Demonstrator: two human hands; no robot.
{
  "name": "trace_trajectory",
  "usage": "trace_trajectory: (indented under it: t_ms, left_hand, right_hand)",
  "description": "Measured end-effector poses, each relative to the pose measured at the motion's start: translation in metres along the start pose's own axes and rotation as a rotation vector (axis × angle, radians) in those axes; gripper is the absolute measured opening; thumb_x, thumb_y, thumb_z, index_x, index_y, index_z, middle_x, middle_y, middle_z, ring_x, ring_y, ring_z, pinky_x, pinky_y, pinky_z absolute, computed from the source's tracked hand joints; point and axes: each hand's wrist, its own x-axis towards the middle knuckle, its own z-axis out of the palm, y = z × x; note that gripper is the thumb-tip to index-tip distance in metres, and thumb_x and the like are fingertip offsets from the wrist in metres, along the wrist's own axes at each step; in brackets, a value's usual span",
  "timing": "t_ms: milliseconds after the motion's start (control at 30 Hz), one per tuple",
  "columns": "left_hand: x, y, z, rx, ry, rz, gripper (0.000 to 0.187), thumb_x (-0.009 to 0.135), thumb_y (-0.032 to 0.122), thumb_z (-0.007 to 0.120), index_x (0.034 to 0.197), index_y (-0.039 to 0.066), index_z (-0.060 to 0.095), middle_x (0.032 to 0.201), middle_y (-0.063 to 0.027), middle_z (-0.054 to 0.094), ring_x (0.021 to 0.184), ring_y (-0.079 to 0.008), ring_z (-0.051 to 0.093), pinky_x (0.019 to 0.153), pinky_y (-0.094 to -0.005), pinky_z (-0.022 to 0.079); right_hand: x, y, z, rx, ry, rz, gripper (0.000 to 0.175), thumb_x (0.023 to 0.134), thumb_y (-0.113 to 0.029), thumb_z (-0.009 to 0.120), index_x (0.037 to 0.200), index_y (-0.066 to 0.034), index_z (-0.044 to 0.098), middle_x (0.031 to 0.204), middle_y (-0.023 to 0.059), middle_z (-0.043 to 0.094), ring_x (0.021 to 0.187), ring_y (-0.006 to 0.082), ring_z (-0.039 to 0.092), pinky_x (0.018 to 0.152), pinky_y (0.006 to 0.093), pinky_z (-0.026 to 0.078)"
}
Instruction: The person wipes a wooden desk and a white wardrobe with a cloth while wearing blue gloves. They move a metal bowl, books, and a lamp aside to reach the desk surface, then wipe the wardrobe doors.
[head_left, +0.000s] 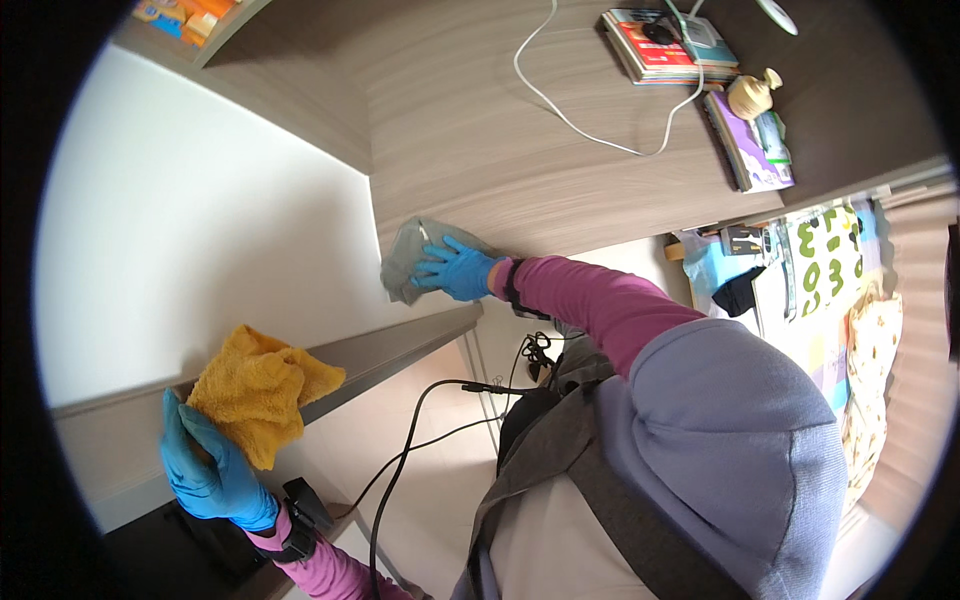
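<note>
My right hand (455, 271), in a blue glove, lies flat with fingers spread on a grey cloth (407, 255), where the wood-grain surface meets the white panel. At the lower left is my left hand (214, 469), also gloved in blue, beside a yellow fluffy cloth (259, 394). Its thumb seems to touch the cloth; a gap shows between thumb and fingers, and whether they pinch any of the fabric cannot be made out. The yellow cloth is bunched over the edge of the white panel (210, 225), partly hanging past it. Both wrists wear black straps.
A white cable (577, 129) loops over the wood-grain surface (465, 112). Stacked books (652, 56) and a purple book (739, 142) with a beige bottle (752, 95) lie at the upper right. Black cables (409, 442) hang near my body. Patterned bedding (832, 255) is at the right.
</note>
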Motion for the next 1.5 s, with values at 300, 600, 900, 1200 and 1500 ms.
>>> trace_trajectory:
  t_ms: [300, 600, 900, 1200, 1500]
  left_hand:
    - [0.001, -0.003, 0.000, -0.005, 0.034, 0.052, 0.022, 0.094, 0.014, 0.064, 0.113, 0.004, 0.070, 0.095, -0.0078, 0.072, 0.072, -0.0179, 0.067, 0.065, -0.0266, 0.054]
    - [-0.001, -0.007, 0.001, 0.118, 0.038, 0.067, 0.023, 0.094, 0.020, 0.064, 0.114, 0.010, 0.071, 0.085, -0.0030, 0.070, 0.066, -0.0158, 0.063, 0.059, -0.0262, 0.051]
    - [0.000, -0.002, -0.001, 0.027, 0.055, 0.083, 0.022, 0.092, 0.014, 0.066, 0.112, 0.007, 0.069, 0.095, -0.0047, 0.072, 0.067, -0.0178, 0.064, 0.059, -0.0284, 0.052]
    - [0.000, 0.002, -0.003, 0.046, 0.033, 0.075, 0.018, 0.089, 0.010, 0.068, 0.107, 0.007, 0.068, 0.098, -0.0037, 0.071, 0.069, -0.0191, 0.062, 0.058, -0.0289, 0.050]
    - [0.006, 0.011, -0.014, 0.172, -0.055, 0.078, 0.024, 0.090, 0.011, 0.065, 0.112, 0.003, 0.068, 0.078, -0.0053, 0.063, 0.064, -0.0210, 0.059, 0.054, -0.0323, 0.047]
  right_hand:
    - [-0.207, 0.103, -0.018, 0.081, 0.155, 0.388, 0.063, 0.090, -0.019, 0.052, 0.149, -0.0317, 0.034, 0.157, 0.0065, 0.029, 0.146, 0.0309, 0.022, 0.117, 0.0555, 0.014]
    - [-0.286, 0.142, -0.003, 0.025, 0.577, 1.390, 0.068, 0.082, -0.016, 0.053, 0.147, -0.0289, 0.037, 0.152, 0.0104, 0.036, 0.141, 0.0390, 0.028, 0.113, 0.0608, 0.018]
    - [-0.157, 0.068, -0.009, 0.142, 0.080, 0.324, 0.074, 0.082, -0.016, 0.056, 0.150, -0.0299, 0.032, 0.156, 0.0112, 0.029, 0.144, 0.0343, 0.026, 0.115, 0.0577, 0.017]
    - [-0.097, 0.129, -0.024, 0.194, 0.449, 0.939, 0.060, 0.078, -0.005, 0.053, 0.138, -0.0109, 0.049, 0.142, 0.0178, 0.044, 0.122, 0.0415, 0.046, 0.103, 0.0462, 0.040]
    - [0.139, 0.131, -0.134, 1.648, 0.700, 0.485, 0.025, 0.091, -0.020, 0.052, 0.090, 0.0010, 0.066, 0.080, 0.0120, 0.064, 0.072, 0.0233, 0.059, 0.065, 0.0411, 0.047]
